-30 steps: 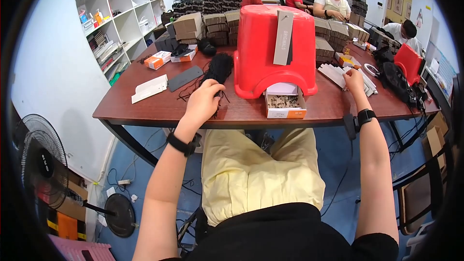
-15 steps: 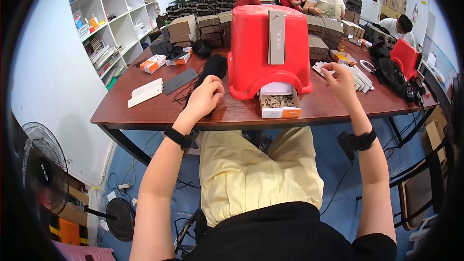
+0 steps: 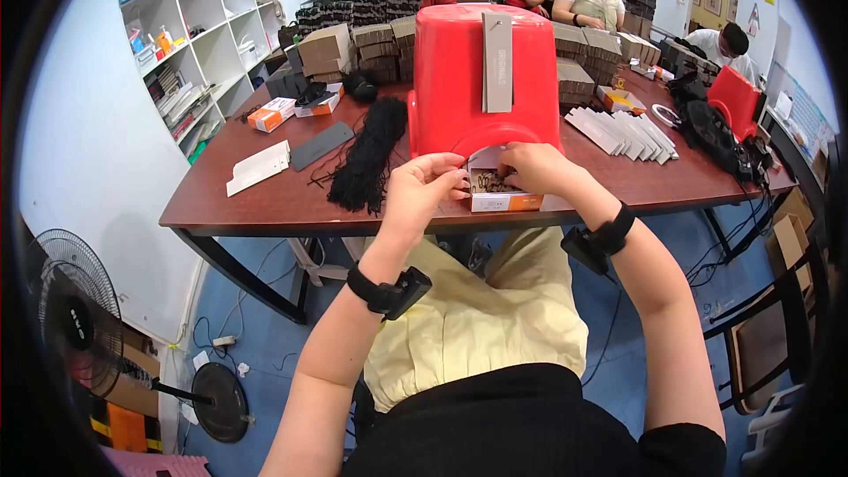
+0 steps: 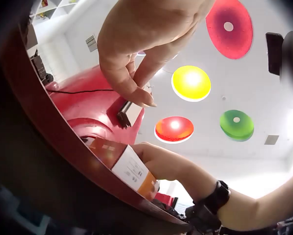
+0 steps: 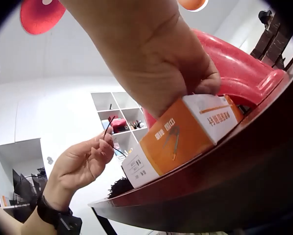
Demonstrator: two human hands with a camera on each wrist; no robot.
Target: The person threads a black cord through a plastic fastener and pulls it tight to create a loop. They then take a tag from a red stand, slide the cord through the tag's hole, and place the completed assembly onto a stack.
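Cord (image 4: 83,91), thin and black, pinched in your left hand (image 3: 422,193), just beside open box (image 3: 506,204) on tabletop (image 3: 291,199). Right hand (image 3: 542,168) dips inside, among small bronze-coloured pieces (image 3: 487,180). Best keep cord clear of box — lift one piece only. Right fingertips hidden behind box walls in wrist views — cannot tell whether they grip anything; pieces too small to make out.
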